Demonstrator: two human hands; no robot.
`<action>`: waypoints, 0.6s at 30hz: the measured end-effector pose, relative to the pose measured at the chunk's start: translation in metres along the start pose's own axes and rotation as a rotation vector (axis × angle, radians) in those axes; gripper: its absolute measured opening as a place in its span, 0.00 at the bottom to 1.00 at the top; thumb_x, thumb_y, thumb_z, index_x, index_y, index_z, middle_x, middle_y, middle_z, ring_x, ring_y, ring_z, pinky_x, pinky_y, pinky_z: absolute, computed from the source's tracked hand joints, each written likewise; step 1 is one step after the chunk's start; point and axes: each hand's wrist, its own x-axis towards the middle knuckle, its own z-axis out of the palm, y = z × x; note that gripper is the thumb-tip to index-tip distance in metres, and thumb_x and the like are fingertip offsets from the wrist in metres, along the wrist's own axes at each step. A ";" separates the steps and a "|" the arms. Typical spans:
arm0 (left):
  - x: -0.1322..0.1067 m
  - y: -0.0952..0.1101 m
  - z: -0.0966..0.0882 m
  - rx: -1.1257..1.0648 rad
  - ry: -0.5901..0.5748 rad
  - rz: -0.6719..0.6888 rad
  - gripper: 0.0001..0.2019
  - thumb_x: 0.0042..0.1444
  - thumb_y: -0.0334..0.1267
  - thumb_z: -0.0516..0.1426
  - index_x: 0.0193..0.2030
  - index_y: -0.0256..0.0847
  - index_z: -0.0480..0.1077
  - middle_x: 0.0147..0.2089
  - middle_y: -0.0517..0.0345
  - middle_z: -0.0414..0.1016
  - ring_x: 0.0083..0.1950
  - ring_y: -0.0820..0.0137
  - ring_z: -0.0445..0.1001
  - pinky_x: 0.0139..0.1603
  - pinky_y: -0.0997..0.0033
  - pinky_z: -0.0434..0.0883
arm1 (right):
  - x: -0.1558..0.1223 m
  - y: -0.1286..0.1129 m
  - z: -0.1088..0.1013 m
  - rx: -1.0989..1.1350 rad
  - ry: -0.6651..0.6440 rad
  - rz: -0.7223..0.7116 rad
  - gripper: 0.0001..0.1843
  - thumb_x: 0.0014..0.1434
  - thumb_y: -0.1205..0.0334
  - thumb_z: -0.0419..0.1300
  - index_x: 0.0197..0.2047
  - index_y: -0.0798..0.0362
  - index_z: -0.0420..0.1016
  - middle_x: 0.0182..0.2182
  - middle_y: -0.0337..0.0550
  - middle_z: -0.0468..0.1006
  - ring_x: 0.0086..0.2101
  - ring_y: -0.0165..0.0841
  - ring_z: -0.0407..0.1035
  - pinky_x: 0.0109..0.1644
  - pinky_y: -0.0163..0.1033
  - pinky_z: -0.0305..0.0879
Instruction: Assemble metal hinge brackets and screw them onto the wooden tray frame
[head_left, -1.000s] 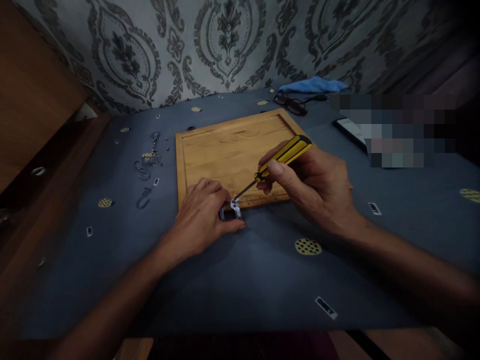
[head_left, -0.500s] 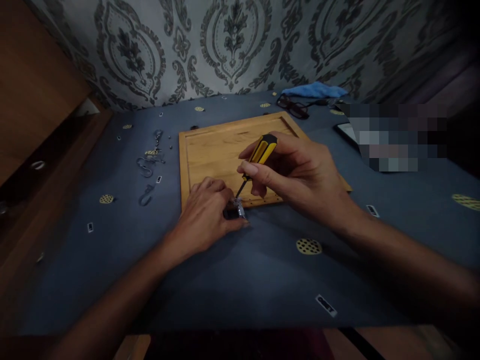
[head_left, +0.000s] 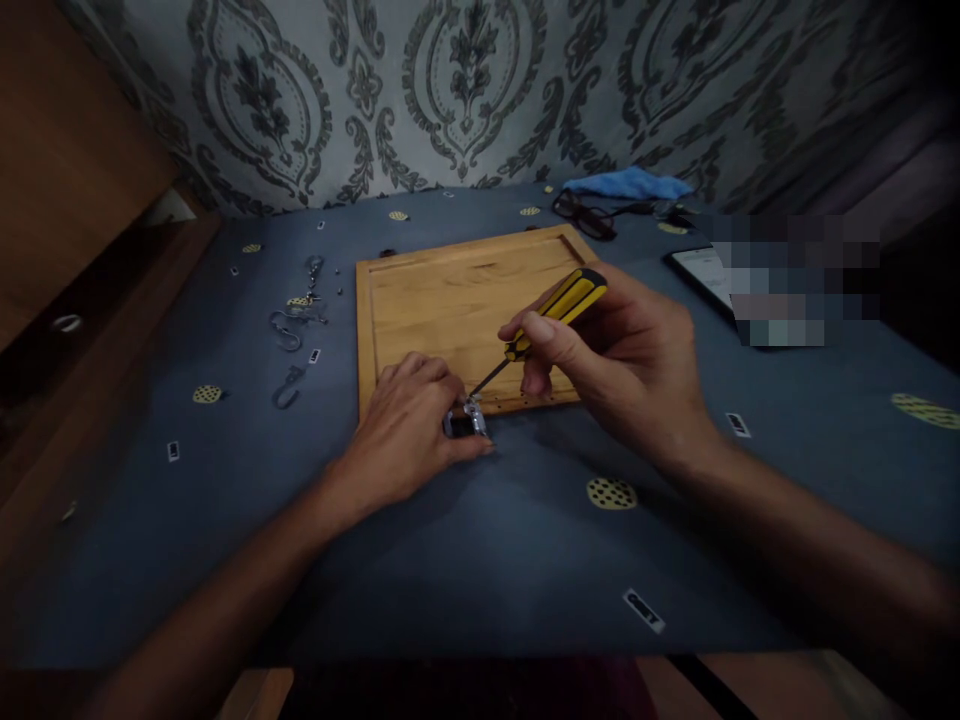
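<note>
My right hand [head_left: 637,365] grips a screwdriver [head_left: 566,305] with a yellow and black handle, pinched between thumb and fingers. Its shaft slants down to the left, and the tip meets a small shiny metal fitting [head_left: 475,415] at the front edge of a framed wooden board [head_left: 435,310]. Around that fitting my left hand [head_left: 409,420] is closed, fingers on the board side and thumb in front. The exact kind of fitting is unclear, and my fingers hide part of it. A few small dark holes show along the board's front edge, right of the fitting.
Left of the board lie a metal hook [head_left: 288,388], more metal hardware [head_left: 300,320] and tiny round pieces [head_left: 339,291]. Behind it on the right are glasses [head_left: 585,215] and a blue cloth [head_left: 630,183]. A phone [head_left: 701,270] lies at the right, partly under a blurred patch.
The screwdriver handle has tipped over to the right and lower, with my right hand shifting right. The tip stays at the fitting, which shows more openly beside my left hand.
</note>
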 end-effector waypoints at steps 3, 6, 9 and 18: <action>0.001 0.000 -0.001 0.006 -0.016 -0.005 0.19 0.55 0.50 0.73 0.42 0.40 0.76 0.44 0.54 0.76 0.52 0.55 0.72 0.54 0.56 0.68 | 0.001 0.000 0.000 0.031 0.003 0.003 0.23 0.56 0.41 0.75 0.30 0.46 0.70 0.24 0.33 0.73 0.19 0.29 0.70 0.22 0.38 0.66; 0.001 0.001 -0.001 0.012 -0.018 -0.003 0.20 0.55 0.50 0.73 0.44 0.38 0.77 0.44 0.52 0.76 0.52 0.55 0.72 0.54 0.56 0.68 | 0.001 0.001 -0.003 0.052 -0.038 -0.018 0.19 0.59 0.42 0.73 0.36 0.47 0.75 0.28 0.34 0.76 0.21 0.27 0.72 0.24 0.37 0.70; 0.001 0.000 -0.001 0.011 -0.014 0.000 0.20 0.55 0.50 0.73 0.43 0.39 0.76 0.44 0.53 0.76 0.53 0.55 0.72 0.54 0.56 0.68 | 0.001 0.002 -0.007 0.042 -0.082 -0.009 0.18 0.64 0.42 0.69 0.47 0.46 0.79 0.33 0.37 0.81 0.23 0.28 0.74 0.28 0.38 0.75; 0.000 -0.003 0.003 0.036 0.008 0.031 0.19 0.56 0.53 0.72 0.40 0.41 0.75 0.44 0.53 0.76 0.51 0.56 0.72 0.53 0.56 0.69 | -0.002 -0.002 -0.003 0.059 -0.099 0.005 0.17 0.60 0.45 0.73 0.34 0.48 0.77 0.25 0.35 0.77 0.18 0.28 0.70 0.18 0.36 0.67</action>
